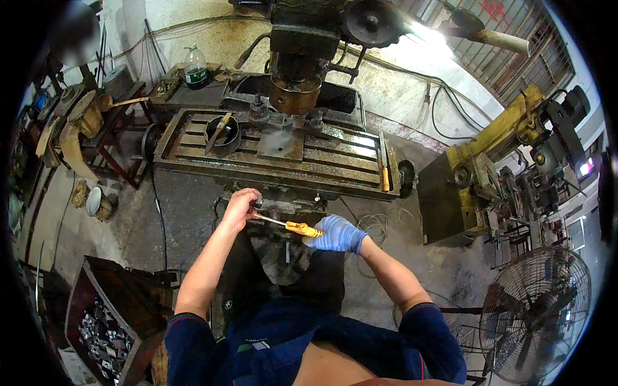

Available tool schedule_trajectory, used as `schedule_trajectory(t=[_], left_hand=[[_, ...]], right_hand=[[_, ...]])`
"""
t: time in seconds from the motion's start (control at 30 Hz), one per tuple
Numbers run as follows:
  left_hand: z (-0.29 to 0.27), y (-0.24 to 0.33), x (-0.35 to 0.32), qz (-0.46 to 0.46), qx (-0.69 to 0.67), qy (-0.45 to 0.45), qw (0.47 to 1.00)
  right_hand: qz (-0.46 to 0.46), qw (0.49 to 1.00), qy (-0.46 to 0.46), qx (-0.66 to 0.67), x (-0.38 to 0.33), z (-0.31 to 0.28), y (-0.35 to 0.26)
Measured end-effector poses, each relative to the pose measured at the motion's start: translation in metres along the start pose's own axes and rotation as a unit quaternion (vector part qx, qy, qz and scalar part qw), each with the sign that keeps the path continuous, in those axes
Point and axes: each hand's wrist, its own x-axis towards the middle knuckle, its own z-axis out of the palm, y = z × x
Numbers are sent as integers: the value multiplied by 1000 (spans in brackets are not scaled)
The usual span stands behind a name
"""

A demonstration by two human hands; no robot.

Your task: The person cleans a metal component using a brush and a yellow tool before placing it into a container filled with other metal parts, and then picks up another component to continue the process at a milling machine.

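Observation:
My right hand, in a blue-grey knitted glove, is closed round the end of a yellow-handled tool with a thin metal shaft. The shaft points left, its tip reaching my left hand. That hand is bare, its fingers curled and pinching a small shiny metal piece, mostly hidden by the fingers. Both hands are above my lap, in front of the slotted machine table. On that table stand a round dark pot with a brush in it and a wooden-handled file.
The machine's spindle head hangs over the table. A bin of small metal parts stands at lower left, a caged fan at lower right. A yellow-and-dark machine is to the right. A plastic bottle stands behind.

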Motion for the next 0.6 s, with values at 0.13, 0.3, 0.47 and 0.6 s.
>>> schedule_trajectory(t=[0.13, 0.3, 0.47, 0.6], left_hand=[[9, 23, 16, 69, 116, -15, 991], [30, 65, 85, 417, 511, 23, 751], [59, 92, 114, 399, 620, 26, 675], [51, 90, 125, 412, 610, 26, 677]], right_hand=[[59, 997, 59, 4, 6, -23, 10], [195, 970, 145, -11, 54, -65, 22], [152, 963, 216, -46, 88, -70, 44], [69, 958, 243, 135, 85, -56, 68]])
